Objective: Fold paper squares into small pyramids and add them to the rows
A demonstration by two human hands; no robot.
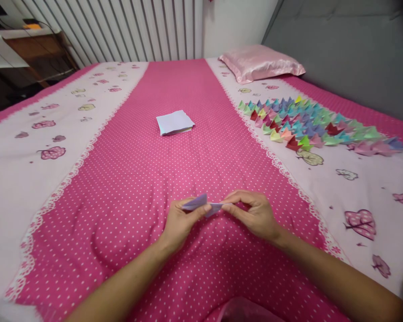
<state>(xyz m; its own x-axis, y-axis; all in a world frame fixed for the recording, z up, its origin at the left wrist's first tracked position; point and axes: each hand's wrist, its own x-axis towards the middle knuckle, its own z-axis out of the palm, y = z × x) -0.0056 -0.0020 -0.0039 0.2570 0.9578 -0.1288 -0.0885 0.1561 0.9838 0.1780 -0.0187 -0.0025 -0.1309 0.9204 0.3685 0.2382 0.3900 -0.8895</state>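
A small folded piece of lavender paper is held between my two hands, just above the pink dotted bed cover. My left hand pinches it with the thumb on the near side, and a creased flap stands up beside that thumb. At the paper's right end, my right hand grips it between thumb and forefinger. Parts of the paper are hidden behind the fingers. Farther off, in the middle of the bed, lies a stack of square paper sheets with a pale sheet on top.
Many folded paper boats in several colours stand in rows on the bed's right side. Behind them lies a pink satin pillow, beside a grey padded headboard. A white ribbed radiator borders the far edge. A desk stands at far left.
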